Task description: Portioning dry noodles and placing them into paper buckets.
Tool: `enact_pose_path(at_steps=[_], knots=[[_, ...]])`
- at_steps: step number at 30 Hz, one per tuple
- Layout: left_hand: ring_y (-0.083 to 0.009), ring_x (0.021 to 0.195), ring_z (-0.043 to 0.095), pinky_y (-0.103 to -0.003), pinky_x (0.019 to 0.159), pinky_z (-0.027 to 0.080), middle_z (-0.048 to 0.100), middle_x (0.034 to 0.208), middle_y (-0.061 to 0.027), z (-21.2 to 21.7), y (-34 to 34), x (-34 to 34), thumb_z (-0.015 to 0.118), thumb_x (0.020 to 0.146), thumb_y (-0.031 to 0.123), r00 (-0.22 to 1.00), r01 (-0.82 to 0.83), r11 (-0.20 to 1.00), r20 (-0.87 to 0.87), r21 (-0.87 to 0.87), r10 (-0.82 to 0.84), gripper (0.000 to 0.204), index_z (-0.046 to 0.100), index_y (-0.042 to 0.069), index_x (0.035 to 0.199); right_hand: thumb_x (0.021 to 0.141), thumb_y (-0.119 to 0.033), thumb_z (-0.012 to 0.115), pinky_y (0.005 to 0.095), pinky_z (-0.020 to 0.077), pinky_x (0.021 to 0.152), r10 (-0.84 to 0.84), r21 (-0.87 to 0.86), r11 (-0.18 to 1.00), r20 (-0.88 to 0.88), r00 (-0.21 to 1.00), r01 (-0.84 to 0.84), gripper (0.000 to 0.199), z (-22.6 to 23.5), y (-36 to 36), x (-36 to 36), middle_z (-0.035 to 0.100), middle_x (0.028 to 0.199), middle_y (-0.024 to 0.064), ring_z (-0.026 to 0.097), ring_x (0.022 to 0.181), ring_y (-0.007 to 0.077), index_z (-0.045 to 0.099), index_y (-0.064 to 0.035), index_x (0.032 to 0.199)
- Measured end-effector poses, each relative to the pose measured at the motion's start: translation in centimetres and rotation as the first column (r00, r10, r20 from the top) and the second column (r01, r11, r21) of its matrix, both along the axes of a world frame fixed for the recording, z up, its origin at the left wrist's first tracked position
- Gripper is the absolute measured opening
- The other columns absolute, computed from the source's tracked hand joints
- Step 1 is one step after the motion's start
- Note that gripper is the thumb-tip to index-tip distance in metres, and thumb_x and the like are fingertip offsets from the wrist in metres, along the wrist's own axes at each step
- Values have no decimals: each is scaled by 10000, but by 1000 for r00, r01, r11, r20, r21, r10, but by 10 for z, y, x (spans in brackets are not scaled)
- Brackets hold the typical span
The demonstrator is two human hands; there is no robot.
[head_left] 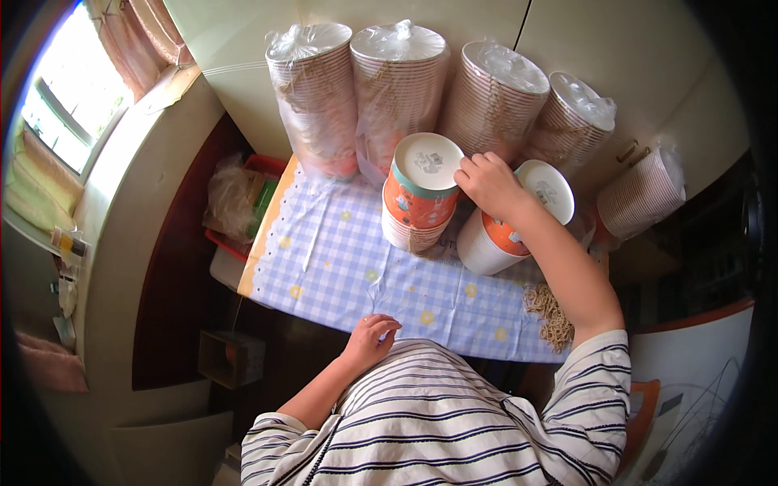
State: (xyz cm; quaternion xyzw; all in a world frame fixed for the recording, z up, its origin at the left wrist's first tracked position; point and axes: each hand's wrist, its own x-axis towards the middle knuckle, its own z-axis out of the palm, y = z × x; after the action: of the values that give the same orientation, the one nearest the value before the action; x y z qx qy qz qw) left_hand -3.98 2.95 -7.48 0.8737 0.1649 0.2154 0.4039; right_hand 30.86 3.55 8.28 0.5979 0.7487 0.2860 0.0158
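My right hand (489, 185) reaches over the table, its fingers pinched at the rim edge of an orange-and-teal paper bucket (420, 202). This bucket stands bottom up on a short stack of white-sided ones, a piece of beige cord showing low on its side. Right of it, a second bucket stack (494, 243) with an orange top one leans, partly hidden by my right wrist and forearm. My left hand (371, 340) hangs at the table's front edge by my shirt, fingers loosely bent and apart from the thumb, with nothing seen in it.
Tall bagged stacks of paper buckets (399, 89) line the back of the table, with another bagged stack (642, 194) at the right. A pile of beige cords (551, 317) lies on the checked tablecloth (340, 251). Left of the table sits a red crate (267, 164) with plastic bags.
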Motion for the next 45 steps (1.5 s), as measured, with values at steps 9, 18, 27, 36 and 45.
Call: enact_pose_path(at_steps=[9, 18, 27, 36, 45], knots=[[-312, 804, 622, -381, 694, 518, 648, 910, -115, 2, -1, 5, 614, 794, 89, 988, 78, 992, -125, -101, -91, 144, 670, 74, 926, 689, -113, 717, 383, 437, 753, -126, 145, 964, -492, 862, 224, 232, 16, -94, -36, 557, 896, 69, 547, 850, 264, 578, -66, 868], [-322, 788, 621, -395, 735, 509, 652, 897, -119, -8, -9, 23, 599, 799, 134, 954, 234, 970, -174, -70, -243, 146, 672, 75, 912, 624, -171, 791, 422, 408, 879, -326, 260, 779, -609, 723, 571, 433, -2, -162, -19, 533, 1070, 101, 497, 1009, 307, 583, -58, 987], [-316, 770, 619, -376, 668, 509, 635, 942, -136, 10, -18, 62, 608, 829, 150, 965, 177, 959, -152, -220, -213, 184, 658, 64, 984, 657, -93, 752, 435, 411, 897, -136, 344, 849, -591, 795, 400, 254, -12, -155, 13, 588, 904, 45, 572, 875, 250, 590, -67, 851], [-219, 793, 635, -322, 692, 502, 631, 941, -98, 19, -34, 120, 637, 821, 147, 972, 98, 959, -183, -266, -150, 285, 599, 66, 1092, 667, -87, 749, 458, 406, 934, -78, 376, 856, -586, 807, 355, 214, 8, -157, 23, 618, 939, 34, 596, 872, 235, 598, -74, 818], [-149, 796, 632, -283, 704, 517, 610, 1031, -97, -4, -43, 142, 642, 848, 114, 994, 105, 893, 20, -438, -108, 303, 564, 32, 1129, 845, 13, 609, 321, 475, 867, 469, 676, 577, -734, 492, 458, 171, 98, -231, 0, 586, 1092, 122, 561, 1010, 172, 562, 2, 1009]])
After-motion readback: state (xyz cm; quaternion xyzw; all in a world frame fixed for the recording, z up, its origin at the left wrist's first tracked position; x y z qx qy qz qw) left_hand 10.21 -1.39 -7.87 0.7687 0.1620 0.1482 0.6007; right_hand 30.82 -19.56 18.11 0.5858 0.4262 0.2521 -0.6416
